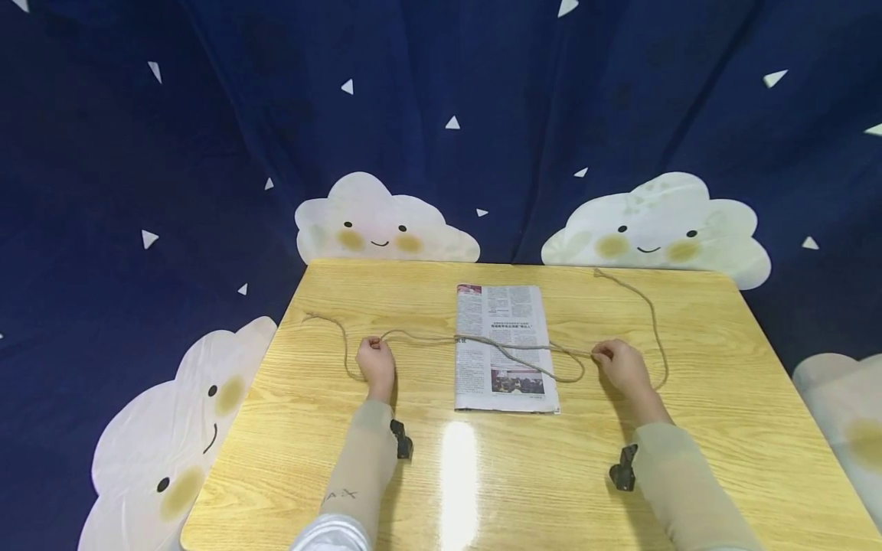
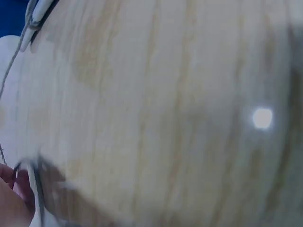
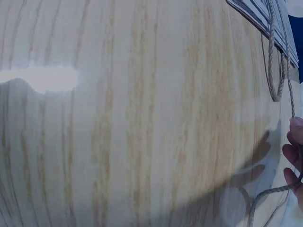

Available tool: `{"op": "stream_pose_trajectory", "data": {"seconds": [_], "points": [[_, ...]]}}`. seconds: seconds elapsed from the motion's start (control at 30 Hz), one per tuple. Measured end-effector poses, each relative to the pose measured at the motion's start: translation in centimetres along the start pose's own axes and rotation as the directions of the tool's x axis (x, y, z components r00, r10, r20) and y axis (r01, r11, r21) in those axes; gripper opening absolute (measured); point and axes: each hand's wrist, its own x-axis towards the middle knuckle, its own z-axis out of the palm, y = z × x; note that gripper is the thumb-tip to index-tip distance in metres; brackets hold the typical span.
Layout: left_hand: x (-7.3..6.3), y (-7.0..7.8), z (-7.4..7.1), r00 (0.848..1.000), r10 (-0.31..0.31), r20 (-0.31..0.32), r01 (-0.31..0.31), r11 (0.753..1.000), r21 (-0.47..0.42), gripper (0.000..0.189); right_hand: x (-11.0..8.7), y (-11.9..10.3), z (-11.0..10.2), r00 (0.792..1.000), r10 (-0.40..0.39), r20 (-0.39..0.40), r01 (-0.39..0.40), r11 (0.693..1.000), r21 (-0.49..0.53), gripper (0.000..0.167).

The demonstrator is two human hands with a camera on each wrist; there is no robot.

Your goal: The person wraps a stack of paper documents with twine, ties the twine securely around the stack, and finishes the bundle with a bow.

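A thin beige cord [image 1: 475, 337] lies across a folded newspaper [image 1: 510, 306] in the head view, with crossing strands and a loop just past the paper's right edge. Left of the paper, my left hand [image 1: 377, 366] pinches the cord, and a loose tail curves away to the left. My right hand [image 1: 623, 369] pinches it on the other side, with another tail running up towards the table's far edge. In the right wrist view, the cord [image 3: 271, 47] passes from the newspaper [image 3: 258, 18] to my fingertips [image 3: 296, 124]. Only part of my left hand [image 2: 14, 203] shows in the left wrist view.
The wooden table [image 1: 289, 467] has a bright light reflection near its front. A dark blue curtain [image 1: 413, 46] with smiling white clouds hangs behind and beside it. A small black camera sits on each wrist, the left camera [image 1: 401, 440] and the right camera [image 1: 624, 468].
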Motion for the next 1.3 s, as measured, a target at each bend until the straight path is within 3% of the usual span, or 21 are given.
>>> {"op": "stream_pose_trajectory", "data": {"seconds": [0.13,0.2,0.27,0.33,0.43,0.5,0.6,0.67,0.73,0.8,0.87,0.93,1.0,1.13,1.23,1.3], "points": [[-0.3,0.1,0.5,0.991,0.110,0.071,-0.116,0.989,0.086,0.021,-0.1,-0.1,0.3,1.000,0.001,0.010,-0.001,1.000,0.005,0.016],[-0.5,0.5,1.0,0.965,0.209,0.159,-0.229,0.966,0.118,0.026,0.0,-0.4,0.3,1.000,0.000,0.016,0.000,1.000,0.005,0.016],[-0.7,1.0,1.7,0.909,0.316,0.273,-0.365,0.918,0.152,0.028,0.2,-0.8,0.4,1.000,-0.023,0.012,0.023,1.000,-0.002,0.017],[-1.0,1.6,2.5,0.823,0.401,0.402,-0.499,0.848,0.177,0.028,0.4,-1.3,0.6,0.998,-0.065,0.017,0.065,0.998,-0.005,0.019],[-1.9,2.5,3.5,0.692,0.457,0.559,-0.656,0.721,0.223,0.028,0.7,-1.9,1.1,0.987,-0.157,0.041,0.158,0.987,-0.033,0.021],[-2.5,2.9,4.2,0.625,0.474,0.621,-0.735,0.625,0.262,0.028,0.9,-2.2,1.5,0.976,-0.213,0.053,0.217,0.974,-0.063,0.021],[-3.4,3.3,5.0,0.550,0.484,0.680,-0.815,0.488,0.313,0.027,1.0,-2.3,2.1,0.961,-0.274,0.041,0.277,0.953,-0.119,0.017],[-3.9,3.3,5.5,0.517,0.496,0.698,-0.848,0.405,0.341,0.025,1.0,-2.4,2.5,0.958,-0.284,0.024,0.285,0.948,-0.141,0.013],[-4.4,3.3,5.8,0.493,0.509,0.706,-0.868,0.346,0.356,0.021,1.0,-2.4,2.8,0.961,-0.275,0.010,0.274,0.950,-0.148,0.009],[-4.8,3.2,6.1,0.474,0.534,0.701,-0.880,0.307,0.361,0.018,1.0,-2.3,3.1,0.966,-0.260,-0.001,0.257,0.954,-0.152,0.006],[-5.0,3.0,6.3,0.462,0.559,0.689,-0.887,0.289,0.360,0.016,1.1,-2.3,3.4,0.971,-0.240,-0.001,0.237,0.958,-0.159,0.005],[-5.1,2.9,6.4,0.459,0.582,0.671,-0.888,0.295,0.352,0.013,1.2,-2.2,3.5,0.973,-0.231,-0.003,0.227,0.957,-0.178,0.004],[-5.0,2.8,6.4,0.470,0.599,0.648,-0.883,0.326,0.339,0.010,1.3,-2.2,3.6,0.976,-0.219,-0.005,0.214,0.958,-0.191,0.004],[-4.3,2.7,6.1,0.522,0.612,0.594,-0.852,0.401,0.336,0.009,1.3,-2.2,3.1,0.983,-0.183,-0.025,0.174,0.965,-0.197,0.006],[-3.4,2.5,5.6,0.576,0.605,0.550,-0.817,0.443,0.368,0.009,1.4,-2.2,2.5,0.982,-0.180,-0.061,0.166,0.969,-0.182,0.008],[-2.8,2.4,5.2,0.625,0.579,0.523,-0.780,0.478,0.403,0.009,1.4,-2.3,2.1,0.977,-0.200,-0.079,0.183,0.966,-0.181,0.010]]}}
